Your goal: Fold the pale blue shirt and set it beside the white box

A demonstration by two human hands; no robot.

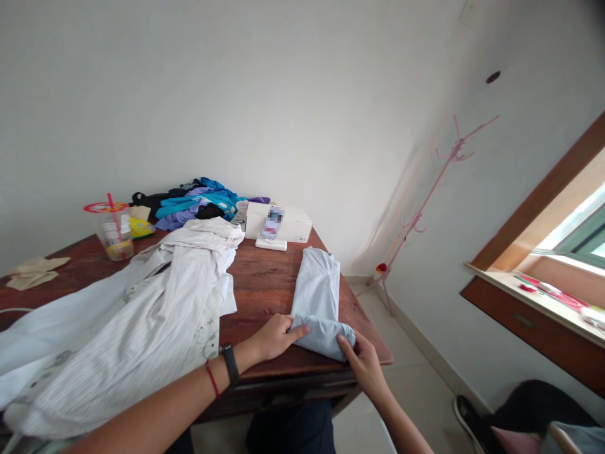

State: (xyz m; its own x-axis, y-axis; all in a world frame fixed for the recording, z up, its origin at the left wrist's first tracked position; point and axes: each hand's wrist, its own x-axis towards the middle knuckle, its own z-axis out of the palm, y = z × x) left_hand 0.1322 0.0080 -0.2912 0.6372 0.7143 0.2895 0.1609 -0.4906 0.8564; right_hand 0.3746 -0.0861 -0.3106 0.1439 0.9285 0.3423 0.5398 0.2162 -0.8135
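A pale blue garment (317, 284), folded into a long strip, lies on the wooden table near its right edge. Its near end is turned over into a thick roll. My left hand (278, 337) grips the left end of that roll, thumb on top and the other fingers partly hidden. At the right end, my right hand (363, 359) pinches the cloth between thumb and fingers. What kind of garment it is cannot be made out in this folded state.
Light striped and white clothes (155, 302) spread over the table's left side. Behind them are a heap of coloured clothes (203, 200), a plastic cup with a straw (116, 233) and a white box (295, 224) behind a phone on a stand (271, 230). A pink coat rack (420, 208) stands right.
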